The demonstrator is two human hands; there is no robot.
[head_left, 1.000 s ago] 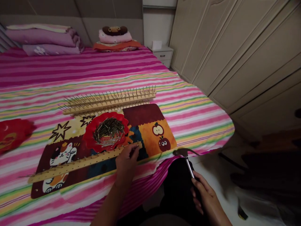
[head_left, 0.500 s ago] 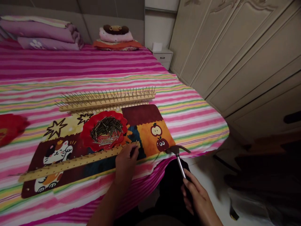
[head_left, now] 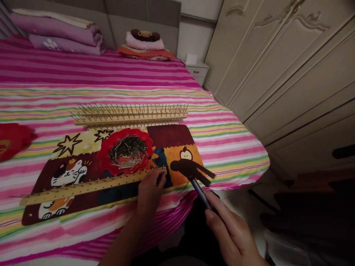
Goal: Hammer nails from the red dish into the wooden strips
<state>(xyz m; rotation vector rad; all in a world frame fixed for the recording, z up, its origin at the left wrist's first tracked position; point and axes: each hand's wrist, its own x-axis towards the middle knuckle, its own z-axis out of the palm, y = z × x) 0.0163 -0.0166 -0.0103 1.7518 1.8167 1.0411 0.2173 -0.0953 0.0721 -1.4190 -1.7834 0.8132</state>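
Held in right hand [head_left: 233, 229], dark-headed, metal-shafted claw hammer [head_left: 187, 168]; just right of left hand [head_left: 151, 190], narrowed (cannot tell around what) at right end of long, pale wooden strip [head_left: 97, 186].

Raised the claw hammer [head_left: 188, 169] from the near right corner of the placemat [head_left: 170, 135] to over its orange patch [head_left: 177, 179], nearer the left hand [head_left: 149, 190], hiding the whole-apple print. Turned the claw [head_left: 203, 173] to show both prongs. Brought the right hand [head_left: 231, 225] closer to the camera. Revealed more of the wardrobe doors [head_left: 271, 74].
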